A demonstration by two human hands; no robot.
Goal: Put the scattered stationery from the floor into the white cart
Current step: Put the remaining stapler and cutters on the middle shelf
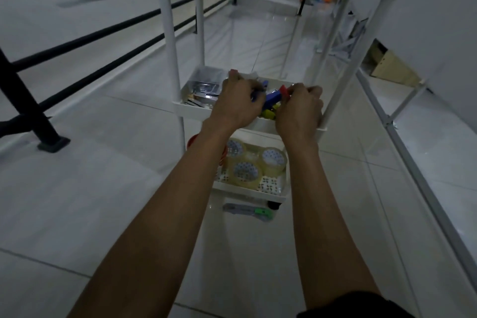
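The white cart point(170, 34) stands on the tiled floor in front of me. Both my hands are over its middle tray point(191, 110), which holds coloured stationery. My left hand point(237, 103) has its fingers curled round a blue pen-like item point(254, 97). My right hand point(300, 108) pinches a red and blue piece point(282, 90) above yellow items point(268, 114) in the tray. A clear box of metal clips point(204, 83) sits at the tray's left end. The lower tray point(247, 192) carries three rolls of clear tape point(245, 173). A grey and green cutter point(247, 210) lies on the floor beside the cart's base.
A black railing point(31, 101) runs along the left, its post foot on the floor. At the right stand a white metal frame point(402, 152) and a cardboard box point(387, 65). An orange ring point(192, 141) hangs at the cart's left side. Folding furniture stands further back.
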